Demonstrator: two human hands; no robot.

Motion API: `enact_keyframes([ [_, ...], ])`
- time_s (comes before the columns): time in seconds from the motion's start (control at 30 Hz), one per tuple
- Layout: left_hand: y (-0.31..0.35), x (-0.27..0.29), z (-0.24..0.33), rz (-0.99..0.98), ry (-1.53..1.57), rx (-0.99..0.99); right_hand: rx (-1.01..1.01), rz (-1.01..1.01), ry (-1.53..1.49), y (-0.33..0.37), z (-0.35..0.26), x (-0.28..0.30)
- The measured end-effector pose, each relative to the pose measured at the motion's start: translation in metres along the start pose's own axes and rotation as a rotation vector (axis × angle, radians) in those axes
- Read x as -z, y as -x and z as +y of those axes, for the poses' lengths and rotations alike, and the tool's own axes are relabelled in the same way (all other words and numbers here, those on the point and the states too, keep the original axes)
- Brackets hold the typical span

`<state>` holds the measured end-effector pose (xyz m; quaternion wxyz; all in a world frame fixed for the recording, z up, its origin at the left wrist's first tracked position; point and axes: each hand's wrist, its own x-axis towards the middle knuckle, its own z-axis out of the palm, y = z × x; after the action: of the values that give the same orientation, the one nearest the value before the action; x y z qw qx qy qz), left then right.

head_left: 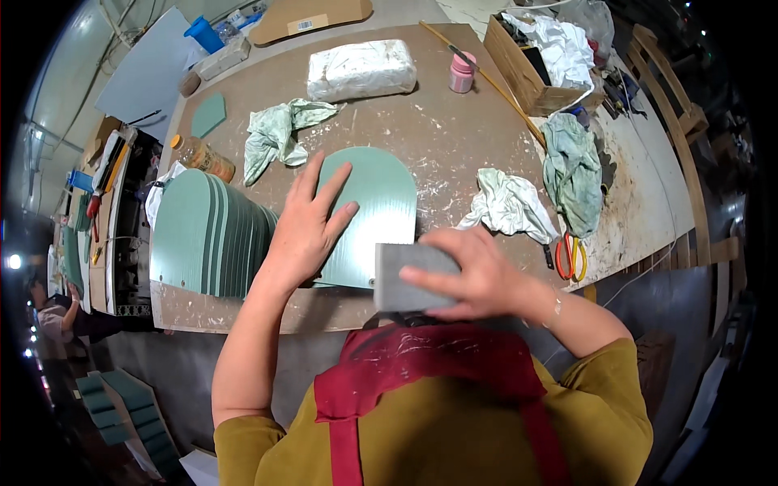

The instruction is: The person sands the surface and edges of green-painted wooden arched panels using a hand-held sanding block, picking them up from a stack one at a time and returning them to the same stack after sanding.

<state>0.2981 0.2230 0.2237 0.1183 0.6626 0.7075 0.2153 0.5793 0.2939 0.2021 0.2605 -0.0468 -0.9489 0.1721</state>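
The left hand [304, 227] presses the green panel [377, 194] at the near edge of the table [478, 134], fingers spread; the right hand [474, 271] grasps a grey block [397, 279] at its lower-right corner. A panel stack [215, 235] limits clearance leftward; a white rag [510, 204] and scissors [572, 259] lie rightward.

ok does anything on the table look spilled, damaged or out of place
The brown tabletop is speckled white, and the pale surface at right is stained brown beside the green rag, so both look dirty. No fresh spill is clear, and the green panel under the left hand shows no obvious damage.
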Motion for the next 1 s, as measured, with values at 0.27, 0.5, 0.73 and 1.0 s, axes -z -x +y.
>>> enact_keyframes([
  [0.27,0.005,-0.002,-0.001,0.010,0.005,0.028,-0.054,0.158,0.006,0.000,0.017,0.015],
  [0.5,0.003,0.006,0.011,0.045,-0.304,-0.024,-0.800,0.178,-0.081,0.014,0.103,0.025],
  [0.73,0.050,-0.007,0.064,-0.140,-0.143,-0.360,-0.585,0.009,-0.131,-0.043,0.027,0.056],
  [1.0,0.052,-0.032,0.046,0.007,-0.115,-0.482,-0.587,-0.256,0.130,-0.160,0.070,0.045],
])
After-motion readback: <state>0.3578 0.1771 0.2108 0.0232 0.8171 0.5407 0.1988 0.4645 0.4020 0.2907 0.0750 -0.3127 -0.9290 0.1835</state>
